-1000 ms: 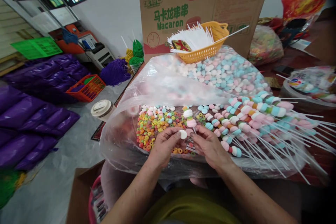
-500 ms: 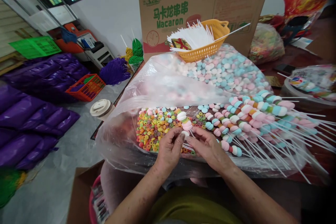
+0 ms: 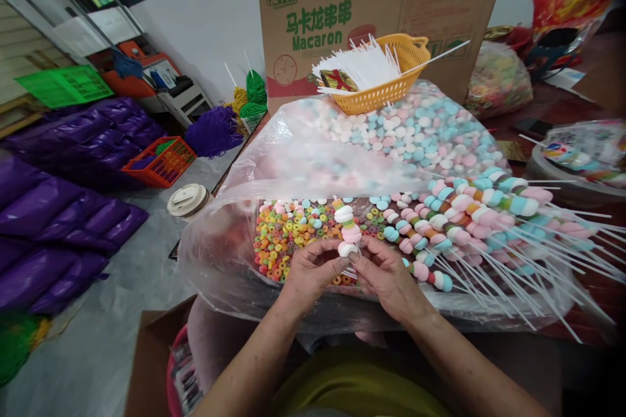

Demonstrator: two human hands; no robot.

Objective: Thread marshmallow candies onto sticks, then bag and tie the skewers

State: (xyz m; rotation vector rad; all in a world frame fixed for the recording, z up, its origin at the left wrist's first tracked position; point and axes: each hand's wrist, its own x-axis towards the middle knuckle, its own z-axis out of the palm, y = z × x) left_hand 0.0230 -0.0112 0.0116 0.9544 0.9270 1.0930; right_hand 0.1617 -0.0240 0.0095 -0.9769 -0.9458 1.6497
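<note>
Between my two hands a marshmallow skewer [image 3: 350, 233] stands nearly upright, with ring candies and white and pink marshmallows threaded on it. My left hand [image 3: 310, 272] is closed, its thumb and fingers pinching a white marshmallow [image 3: 346, 249] at the lower end of the row. Closed on the skewer from the other side is my right hand [image 3: 385, 273]; its fingers partly hide the stick. Loose colourful ring candies [image 3: 283, 241] lie just beyond my left hand. To the right of my right hand, a heap of filled marshmallow skewers [image 3: 464, 215] has its white sticks pointing right and toward me.
A clear plastic bag [image 3: 303, 166] of pastel marshmallows [image 3: 420, 133] spreads behind the candies. On it sits a yellow basket [image 3: 376, 99] of white sticks, before a large cardboard box [image 3: 381, 6]. A lidded cup [image 3: 187, 200] stands left; a clear tub [image 3: 557, 172] is at right.
The white marshmallow, held apart in my left hand a second ago, has come to the skewer beneath the pink ones. The skewer tilted left midway and is now more upright.
</note>
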